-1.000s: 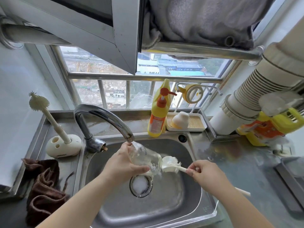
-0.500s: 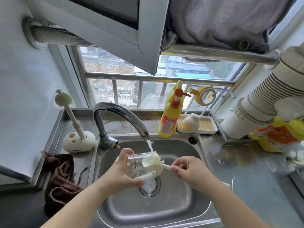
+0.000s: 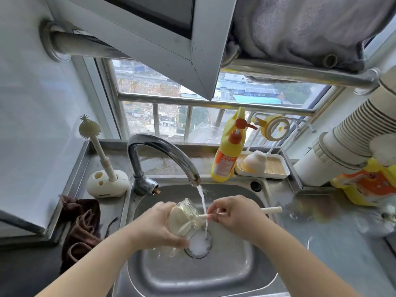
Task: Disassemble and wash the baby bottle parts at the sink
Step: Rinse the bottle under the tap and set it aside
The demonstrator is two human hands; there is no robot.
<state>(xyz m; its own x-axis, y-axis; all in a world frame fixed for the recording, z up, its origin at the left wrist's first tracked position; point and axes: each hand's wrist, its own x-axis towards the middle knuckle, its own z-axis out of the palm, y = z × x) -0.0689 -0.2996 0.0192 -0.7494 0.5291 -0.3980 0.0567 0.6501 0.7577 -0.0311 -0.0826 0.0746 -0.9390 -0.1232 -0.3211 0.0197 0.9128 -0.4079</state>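
Head view: left hand (image 3: pixel 159 227) fingers wrap the glass baby bottle (image 3: pixel 184 219) over the sink (image 3: pixel 246 273), mouth facing right. Right hand (image 3: pixel 234 213) fingers pinch the bottle brush (image 3: pixel 271 210) handle, its long axis aligned into the bottle.

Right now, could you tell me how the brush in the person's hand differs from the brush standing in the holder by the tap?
The brush in hand lies roughly level, its head inside the glass bottle under running water, gripped by the right hand. The standing brush is upright in its white holder, untouched, its spiky round head exposed. Both have pale cream handles.
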